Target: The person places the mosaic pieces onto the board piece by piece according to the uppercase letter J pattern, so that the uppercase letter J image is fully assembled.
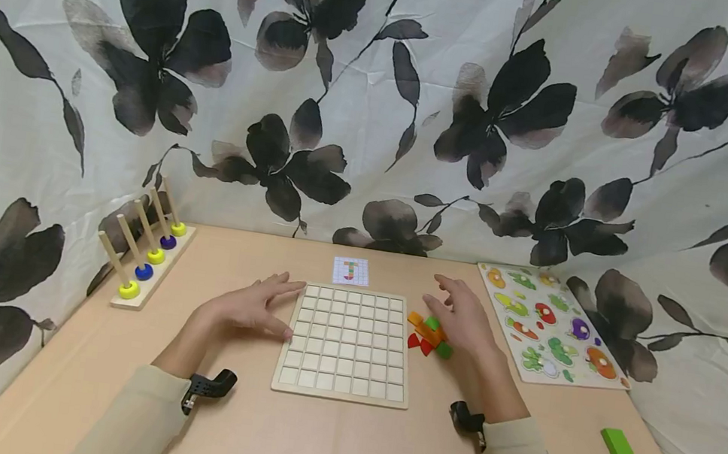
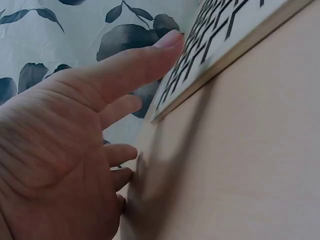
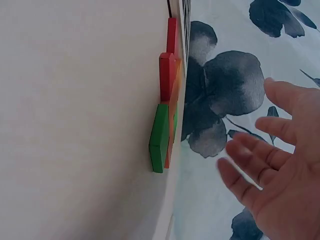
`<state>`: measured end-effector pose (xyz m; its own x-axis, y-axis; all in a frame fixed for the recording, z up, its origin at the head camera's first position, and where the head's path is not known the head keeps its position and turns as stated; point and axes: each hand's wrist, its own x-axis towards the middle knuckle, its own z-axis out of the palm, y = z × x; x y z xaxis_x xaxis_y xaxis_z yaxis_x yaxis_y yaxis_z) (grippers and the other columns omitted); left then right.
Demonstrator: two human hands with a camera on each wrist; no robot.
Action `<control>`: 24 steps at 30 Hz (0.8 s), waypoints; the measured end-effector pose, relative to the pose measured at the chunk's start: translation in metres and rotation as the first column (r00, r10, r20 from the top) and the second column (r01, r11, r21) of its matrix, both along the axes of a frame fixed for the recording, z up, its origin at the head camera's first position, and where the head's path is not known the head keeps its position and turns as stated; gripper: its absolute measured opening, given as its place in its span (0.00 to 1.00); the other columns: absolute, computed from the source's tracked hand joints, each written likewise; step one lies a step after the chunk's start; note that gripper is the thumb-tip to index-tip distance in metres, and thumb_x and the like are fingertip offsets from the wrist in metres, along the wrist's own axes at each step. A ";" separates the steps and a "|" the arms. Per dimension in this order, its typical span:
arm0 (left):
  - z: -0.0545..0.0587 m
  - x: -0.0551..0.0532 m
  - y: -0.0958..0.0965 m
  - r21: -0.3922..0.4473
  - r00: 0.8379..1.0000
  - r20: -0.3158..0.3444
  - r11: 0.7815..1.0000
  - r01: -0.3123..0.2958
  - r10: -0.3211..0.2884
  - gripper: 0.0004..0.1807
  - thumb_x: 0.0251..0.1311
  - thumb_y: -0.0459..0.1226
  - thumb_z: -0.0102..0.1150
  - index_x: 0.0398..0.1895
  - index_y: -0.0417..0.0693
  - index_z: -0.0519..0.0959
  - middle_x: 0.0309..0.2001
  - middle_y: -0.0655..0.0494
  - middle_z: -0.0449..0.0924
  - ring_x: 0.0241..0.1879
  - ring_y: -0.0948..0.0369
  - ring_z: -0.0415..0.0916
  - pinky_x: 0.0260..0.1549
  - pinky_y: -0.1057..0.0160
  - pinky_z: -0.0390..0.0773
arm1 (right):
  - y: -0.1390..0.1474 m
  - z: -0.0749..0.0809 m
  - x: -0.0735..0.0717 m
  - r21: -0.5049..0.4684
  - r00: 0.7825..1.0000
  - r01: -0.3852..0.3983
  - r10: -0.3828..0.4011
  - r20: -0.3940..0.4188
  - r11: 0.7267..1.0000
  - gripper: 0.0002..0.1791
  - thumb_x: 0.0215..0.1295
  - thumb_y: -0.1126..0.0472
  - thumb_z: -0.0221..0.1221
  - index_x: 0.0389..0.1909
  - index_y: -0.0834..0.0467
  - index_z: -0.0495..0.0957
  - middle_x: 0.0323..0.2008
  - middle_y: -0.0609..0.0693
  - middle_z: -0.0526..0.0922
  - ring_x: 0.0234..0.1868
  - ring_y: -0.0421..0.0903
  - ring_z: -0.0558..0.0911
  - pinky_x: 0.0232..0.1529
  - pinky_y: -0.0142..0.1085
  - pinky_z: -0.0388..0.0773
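Observation:
A wooden board with a grid of pale squares point(image 1: 347, 344) lies flat on the table. My left hand point(image 1: 250, 306) is at its left edge, thumb and fingers spread; in the left wrist view the thumb point(image 2: 142, 65) reaches the board's rim and nothing is held. To the right of the board lies a small heap of orange, green and red blocks point(image 1: 428, 333). My right hand point(image 1: 462, 316) hovers beside and above that heap, its fingers extended and apart from the blocks. In the right wrist view a green block point(image 3: 159, 137) and a red block point(image 3: 166, 77) stand out.
Behind the board lies a small card with a coloured pattern on a grid point(image 1: 351, 272). A peg stand with yellow and blue rings point(image 1: 155, 262) is at the back left. A vegetable picture board point(image 1: 552, 326) lies at the right, and a green block point(image 1: 622, 452) nearer the front.

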<state>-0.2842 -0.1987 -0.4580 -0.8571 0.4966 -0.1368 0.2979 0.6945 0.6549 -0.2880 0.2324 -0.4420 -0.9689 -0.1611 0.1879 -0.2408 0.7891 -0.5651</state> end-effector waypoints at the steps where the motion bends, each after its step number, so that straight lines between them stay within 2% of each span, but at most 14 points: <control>1: -0.001 0.000 0.000 -0.010 1.000 0.007 1.000 0.014 -0.014 0.57 0.51 0.56 0.78 0.83 0.57 0.59 0.84 0.34 0.37 0.83 0.33 0.30 0.76 0.27 0.35 | 0.000 0.001 0.000 -0.012 1.000 -0.004 0.004 0.006 1.000 0.34 0.76 0.41 0.58 0.76 0.52 0.67 0.65 0.58 0.77 0.52 0.56 0.78 0.50 0.49 0.81; 2: -0.003 0.000 0.000 -0.017 1.000 0.002 0.999 0.027 -0.027 0.57 0.50 0.56 0.78 0.82 0.56 0.60 0.84 0.33 0.37 0.82 0.33 0.30 0.76 0.27 0.35 | 0.000 0.001 0.000 -0.026 1.000 -0.010 0.011 0.009 1.000 0.32 0.76 0.43 0.58 0.75 0.52 0.69 0.62 0.58 0.78 0.47 0.55 0.77 0.44 0.45 0.80; 4: -0.005 0.000 0.001 -0.034 0.999 -0.020 0.998 0.044 -0.045 0.55 0.50 0.56 0.78 0.81 0.55 0.62 0.83 0.31 0.37 0.82 0.32 0.30 0.77 0.27 0.34 | 0.001 0.002 0.000 -0.055 1.000 -0.022 0.023 0.016 0.998 0.30 0.76 0.46 0.60 0.73 0.53 0.71 0.57 0.57 0.80 0.42 0.53 0.74 0.39 0.41 0.76; 9: -0.007 0.001 0.001 -0.044 0.998 -0.030 0.998 0.051 -0.052 0.55 0.50 0.55 0.78 0.80 0.53 0.63 0.83 0.30 0.36 0.82 0.33 0.29 0.78 0.30 0.32 | 0.003 -0.001 -0.001 -0.089 0.998 -0.041 0.045 0.042 0.995 0.26 0.76 0.52 0.61 0.70 0.57 0.75 0.54 0.58 0.81 0.42 0.52 0.74 0.39 0.38 0.74; 16: -0.005 0.001 0.000 -0.045 0.999 -0.004 0.998 0.048 -0.049 0.55 0.49 0.56 0.78 0.81 0.55 0.62 0.84 0.33 0.35 0.83 0.35 0.28 0.79 0.32 0.32 | 0.007 -0.009 -0.003 -0.054 0.989 -0.024 0.031 0.143 0.998 0.22 0.75 0.57 0.62 0.66 0.59 0.78 0.52 0.59 0.82 0.39 0.52 0.74 0.35 0.36 0.74; 24: -0.007 0.001 0.000 -0.039 0.999 0.008 0.998 0.039 -0.039 0.56 0.49 0.56 0.79 0.81 0.56 0.62 0.84 0.35 0.35 0.83 0.36 0.27 0.79 0.33 0.31 | 0.010 -0.014 -0.006 -0.061 0.983 -0.040 0.050 0.174 0.997 0.19 0.74 0.59 0.63 0.62 0.59 0.82 0.48 0.58 0.82 0.38 0.51 0.75 0.35 0.35 0.74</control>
